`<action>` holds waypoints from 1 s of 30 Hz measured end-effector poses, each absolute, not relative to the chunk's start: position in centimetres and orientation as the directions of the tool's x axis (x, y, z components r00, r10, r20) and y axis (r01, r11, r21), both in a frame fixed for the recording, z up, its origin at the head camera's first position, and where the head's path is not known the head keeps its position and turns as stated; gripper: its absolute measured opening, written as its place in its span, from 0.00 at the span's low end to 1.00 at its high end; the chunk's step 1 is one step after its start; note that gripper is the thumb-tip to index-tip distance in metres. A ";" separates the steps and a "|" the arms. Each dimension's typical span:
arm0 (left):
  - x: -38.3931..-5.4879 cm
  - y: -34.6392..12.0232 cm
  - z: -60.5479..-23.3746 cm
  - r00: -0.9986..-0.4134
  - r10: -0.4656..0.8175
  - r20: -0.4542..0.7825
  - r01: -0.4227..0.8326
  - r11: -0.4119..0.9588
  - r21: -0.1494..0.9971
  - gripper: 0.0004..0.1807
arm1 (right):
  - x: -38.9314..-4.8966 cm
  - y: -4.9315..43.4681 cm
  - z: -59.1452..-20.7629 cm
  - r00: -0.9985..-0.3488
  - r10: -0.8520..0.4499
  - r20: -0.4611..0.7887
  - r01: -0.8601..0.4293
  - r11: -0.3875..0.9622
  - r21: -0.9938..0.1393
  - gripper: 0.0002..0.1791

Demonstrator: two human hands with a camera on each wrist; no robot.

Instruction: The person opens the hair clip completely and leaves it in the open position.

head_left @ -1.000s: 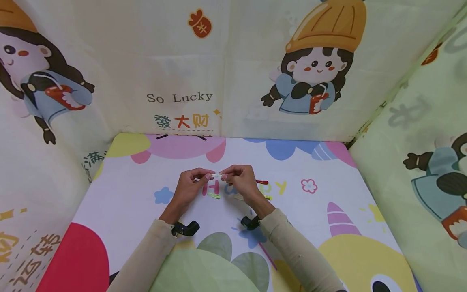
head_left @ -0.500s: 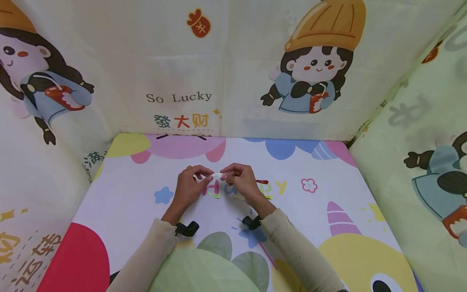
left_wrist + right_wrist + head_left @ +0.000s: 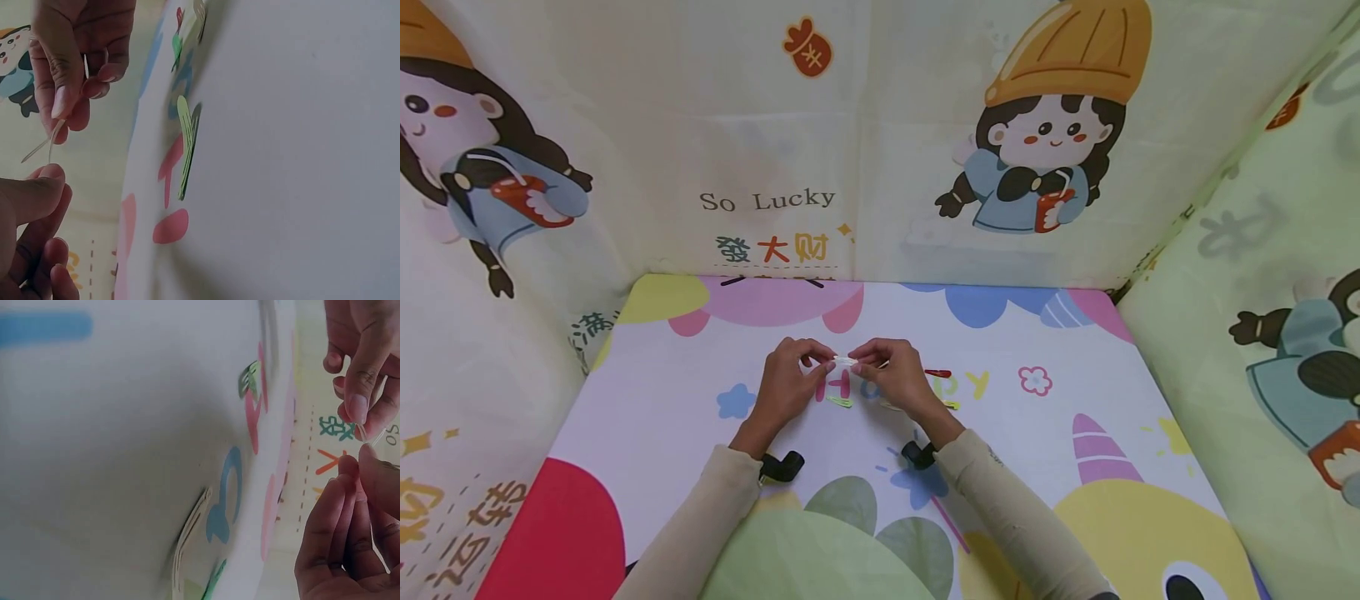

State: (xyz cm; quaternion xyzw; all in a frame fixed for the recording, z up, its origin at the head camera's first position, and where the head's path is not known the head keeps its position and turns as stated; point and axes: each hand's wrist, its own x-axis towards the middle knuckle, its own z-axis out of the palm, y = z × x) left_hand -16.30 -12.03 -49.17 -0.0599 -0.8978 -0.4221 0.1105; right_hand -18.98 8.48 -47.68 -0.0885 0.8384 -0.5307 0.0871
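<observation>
A small white snap hair clip (image 3: 844,361) is held up between both hands over the table. My left hand (image 3: 788,379) pinches one end between thumb and fingertip. My right hand (image 3: 897,379) pinches the other end. In the left wrist view, the clip (image 3: 55,139) shows two thin arms spread apart in a V. A thin pale sliver (image 3: 86,66) shows among the right hand's curled fingers. Fingertips hide part of the clip (image 3: 362,432) in the right wrist view. Below the hands lies a light green hair clip (image 3: 840,402).
On the printed tabletop (image 3: 677,467), a red hair clip (image 3: 938,373) and a yellow-green one (image 3: 951,405) lie right of the hands. A cream clip (image 3: 187,540) and a green clip (image 3: 214,579) lie under the right hand. Cartoon-printed cloth walls (image 3: 880,150) enclose the table.
Both hands have shifted very slightly left with the white hair clip still between them. The right fingers have moved a little. The clips on the table have stayed where they were.
</observation>
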 end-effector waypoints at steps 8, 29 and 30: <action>-17.0 -12.5 -49.8 -0.969 0.044 0.244 0.207 0.686 0.698 0.07 | -19.5 7.9 -47.9 -0.961 -0.273 -0.032 -0.124 0.536 -0.835 0.07; -17.6 -12.6 -51.0 -0.991 0.077 0.107 0.128 0.755 0.643 0.07 | -19.8 6.3 -48.3 -0.949 -0.308 -0.070 -0.178 0.705 -0.687 0.07; -17.6 -12.6 -51.1 -0.991 0.079 0.107 0.129 0.757 0.640 0.07 | -19.8 6.3 -48.3 -0.949 -0.308 -0.071 -0.180 0.711 -0.679 0.07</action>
